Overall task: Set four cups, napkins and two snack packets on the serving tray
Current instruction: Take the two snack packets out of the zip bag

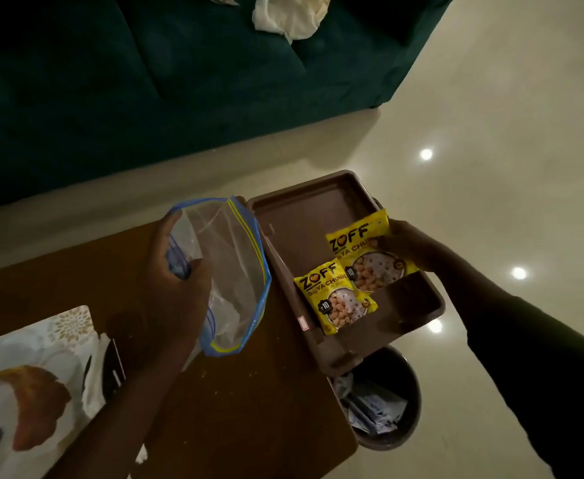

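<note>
A brown rectangular serving tray point(304, 216) sits at the right end of a wooden table point(235, 402), partly overhanging its edge. One yellow snack packet point(335, 300) lies flat in the tray near its left wall. My right hand point(408, 245) grips a second yellow snack packet point(370, 257) by its right edge, over the tray and partly overlapping the first. My left hand point(176, 271) holds a clear zip bag point(231, 271) with a blue seal, its mouth wide and facing the tray. No cups or napkins are in view.
A dark round waste bin point(387, 399) with paper scraps stands on the floor below the tray. A floral placemat point(31, 382) lies at the table's left. A dark green sofa point(145, 81) with white cloth point(290, 15) fills the back. Glossy tiled floor point(508, 133) lies to the right.
</note>
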`<state>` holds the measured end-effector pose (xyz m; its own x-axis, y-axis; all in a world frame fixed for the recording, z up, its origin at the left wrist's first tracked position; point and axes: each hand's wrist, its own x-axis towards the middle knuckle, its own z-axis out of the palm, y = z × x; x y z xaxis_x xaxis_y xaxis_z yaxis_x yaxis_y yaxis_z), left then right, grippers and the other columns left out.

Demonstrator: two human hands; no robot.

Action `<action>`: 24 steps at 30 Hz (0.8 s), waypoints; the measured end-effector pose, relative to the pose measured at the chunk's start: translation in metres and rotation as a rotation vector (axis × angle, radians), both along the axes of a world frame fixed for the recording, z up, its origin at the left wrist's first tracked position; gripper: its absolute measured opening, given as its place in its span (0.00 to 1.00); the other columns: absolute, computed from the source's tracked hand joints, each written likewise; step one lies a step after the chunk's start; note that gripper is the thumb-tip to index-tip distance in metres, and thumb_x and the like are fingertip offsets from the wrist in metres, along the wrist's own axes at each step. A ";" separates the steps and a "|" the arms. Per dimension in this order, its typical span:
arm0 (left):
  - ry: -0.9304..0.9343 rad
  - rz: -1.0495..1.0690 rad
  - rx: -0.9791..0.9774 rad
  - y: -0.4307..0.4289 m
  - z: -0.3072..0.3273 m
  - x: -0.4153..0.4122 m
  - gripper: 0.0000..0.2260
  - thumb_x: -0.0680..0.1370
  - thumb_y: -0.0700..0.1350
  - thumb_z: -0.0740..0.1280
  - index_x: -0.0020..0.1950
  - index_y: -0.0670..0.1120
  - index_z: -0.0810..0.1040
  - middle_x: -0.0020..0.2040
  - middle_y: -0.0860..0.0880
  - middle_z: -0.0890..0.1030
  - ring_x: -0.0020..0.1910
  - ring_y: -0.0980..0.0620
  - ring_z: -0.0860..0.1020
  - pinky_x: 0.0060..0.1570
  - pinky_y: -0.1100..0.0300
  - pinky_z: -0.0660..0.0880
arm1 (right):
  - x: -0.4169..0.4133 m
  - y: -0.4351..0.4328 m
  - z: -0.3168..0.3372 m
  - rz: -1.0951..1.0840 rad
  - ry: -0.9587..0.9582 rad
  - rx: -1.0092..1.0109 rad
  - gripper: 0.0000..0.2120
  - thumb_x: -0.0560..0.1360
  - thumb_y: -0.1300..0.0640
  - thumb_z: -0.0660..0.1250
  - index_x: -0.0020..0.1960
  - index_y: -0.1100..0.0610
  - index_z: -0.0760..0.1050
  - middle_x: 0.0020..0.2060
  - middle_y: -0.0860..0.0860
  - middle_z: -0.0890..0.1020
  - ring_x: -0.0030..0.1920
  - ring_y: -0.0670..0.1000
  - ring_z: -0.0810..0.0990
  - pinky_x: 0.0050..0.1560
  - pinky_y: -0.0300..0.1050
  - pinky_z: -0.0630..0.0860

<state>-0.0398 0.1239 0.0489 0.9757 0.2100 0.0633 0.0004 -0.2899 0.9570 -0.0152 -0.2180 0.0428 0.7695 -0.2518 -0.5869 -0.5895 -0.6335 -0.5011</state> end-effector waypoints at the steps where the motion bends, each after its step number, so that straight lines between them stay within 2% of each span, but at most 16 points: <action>1: 0.009 -0.008 -0.002 -0.004 -0.004 0.000 0.28 0.71 0.35 0.62 0.71 0.50 0.71 0.61 0.50 0.77 0.49 0.51 0.79 0.44 0.61 0.76 | -0.002 -0.008 -0.009 -0.015 0.015 -0.023 0.20 0.76 0.64 0.65 0.68 0.63 0.70 0.62 0.64 0.76 0.62 0.64 0.76 0.63 0.62 0.72; 3: 0.032 -0.023 -0.013 -0.008 -0.010 0.000 0.28 0.70 0.38 0.62 0.69 0.56 0.71 0.56 0.53 0.80 0.39 0.61 0.79 0.35 0.66 0.76 | -0.008 -0.019 -0.025 -0.048 0.041 -0.018 0.17 0.76 0.65 0.65 0.65 0.65 0.73 0.62 0.64 0.77 0.61 0.63 0.76 0.63 0.58 0.73; 4: 0.040 -0.032 -0.012 -0.010 -0.013 0.000 0.28 0.70 0.40 0.62 0.68 0.59 0.71 0.53 0.60 0.80 0.35 0.63 0.78 0.31 0.69 0.75 | -0.009 -0.024 -0.032 -0.058 0.057 0.002 0.16 0.77 0.65 0.64 0.65 0.65 0.73 0.61 0.64 0.77 0.60 0.62 0.77 0.61 0.56 0.74; 6: 0.054 -0.042 -0.002 -0.011 -0.018 0.000 0.28 0.69 0.40 0.62 0.67 0.61 0.71 0.48 0.71 0.78 0.36 0.68 0.78 0.31 0.73 0.74 | -0.010 -0.032 -0.045 -0.057 0.099 0.063 0.15 0.78 0.64 0.64 0.65 0.64 0.74 0.61 0.62 0.78 0.59 0.60 0.77 0.59 0.56 0.75; 7: 0.057 -0.042 0.011 -0.012 -0.020 0.000 0.28 0.70 0.39 0.62 0.67 0.60 0.71 0.49 0.73 0.77 0.39 0.70 0.78 0.33 0.74 0.74 | -0.009 -0.036 -0.052 -0.050 0.126 0.097 0.16 0.78 0.63 0.63 0.65 0.63 0.73 0.61 0.62 0.78 0.60 0.61 0.77 0.61 0.58 0.74; 9: 0.068 -0.037 0.028 -0.013 -0.024 0.001 0.27 0.71 0.37 0.63 0.68 0.58 0.71 0.56 0.67 0.77 0.49 0.66 0.79 0.44 0.69 0.78 | -0.006 -0.042 -0.067 -0.027 0.171 0.084 0.17 0.78 0.62 0.65 0.66 0.62 0.73 0.61 0.61 0.78 0.61 0.61 0.77 0.63 0.60 0.73; 11: 0.091 -0.033 0.013 -0.017 -0.026 0.001 0.27 0.72 0.37 0.63 0.69 0.58 0.71 0.63 0.53 0.79 0.57 0.49 0.80 0.53 0.51 0.80 | -0.004 -0.047 -0.080 0.032 0.162 -0.070 0.19 0.75 0.58 0.69 0.65 0.59 0.74 0.61 0.60 0.79 0.60 0.60 0.78 0.61 0.53 0.74; 12: 0.097 -0.031 0.005 -0.020 -0.026 0.001 0.27 0.71 0.38 0.63 0.68 0.58 0.71 0.64 0.50 0.78 0.58 0.45 0.79 0.55 0.46 0.80 | -0.005 -0.049 -0.085 0.056 0.137 -0.174 0.21 0.72 0.56 0.72 0.64 0.58 0.74 0.60 0.59 0.79 0.59 0.60 0.78 0.59 0.50 0.75; 13: 0.096 -0.028 0.001 -0.023 -0.027 0.002 0.27 0.70 0.40 0.63 0.68 0.58 0.72 0.64 0.49 0.78 0.59 0.45 0.79 0.55 0.44 0.79 | -0.006 -0.050 -0.089 0.052 0.104 -0.253 0.24 0.70 0.54 0.74 0.64 0.57 0.74 0.59 0.59 0.80 0.58 0.61 0.78 0.56 0.49 0.75; 16: 0.099 -0.031 -0.019 -0.033 -0.028 0.004 0.27 0.69 0.43 0.63 0.68 0.58 0.72 0.60 0.54 0.80 0.56 0.54 0.80 0.53 0.52 0.80 | -0.013 -0.054 -0.103 -0.007 -0.022 -0.298 0.28 0.65 0.55 0.78 0.62 0.56 0.73 0.57 0.59 0.81 0.57 0.61 0.79 0.51 0.47 0.74; 18: 0.103 -0.046 -0.048 -0.036 -0.030 0.006 0.27 0.69 0.42 0.63 0.67 0.58 0.72 0.53 0.62 0.80 0.47 0.60 0.81 0.44 0.61 0.80 | -0.017 -0.055 -0.114 0.003 -0.057 -0.311 0.29 0.65 0.55 0.77 0.63 0.56 0.72 0.57 0.59 0.80 0.56 0.61 0.79 0.50 0.47 0.74; 20: 0.103 -0.061 -0.064 -0.037 -0.031 0.007 0.26 0.69 0.42 0.62 0.65 0.60 0.73 0.48 0.65 0.80 0.39 0.62 0.80 0.35 0.67 0.77 | -0.020 -0.056 -0.120 0.017 -0.059 -0.346 0.29 0.66 0.53 0.76 0.64 0.57 0.71 0.57 0.59 0.80 0.56 0.60 0.79 0.51 0.50 0.76; 22: 0.098 -0.061 -0.074 -0.037 -0.032 0.006 0.25 0.69 0.42 0.63 0.65 0.60 0.74 0.54 0.64 0.79 0.48 0.63 0.81 0.39 0.70 0.77 | -0.023 -0.056 -0.120 0.015 -0.081 -0.360 0.28 0.67 0.54 0.76 0.63 0.57 0.71 0.57 0.59 0.80 0.56 0.60 0.79 0.52 0.52 0.78; 24: 0.109 -0.059 -0.092 -0.035 -0.031 0.004 0.25 0.70 0.41 0.64 0.64 0.60 0.74 0.57 0.64 0.77 0.53 0.62 0.80 0.42 0.68 0.79 | -0.023 -0.051 -0.114 0.000 -0.150 -0.366 0.25 0.67 0.56 0.75 0.61 0.58 0.71 0.56 0.60 0.78 0.55 0.61 0.78 0.48 0.50 0.76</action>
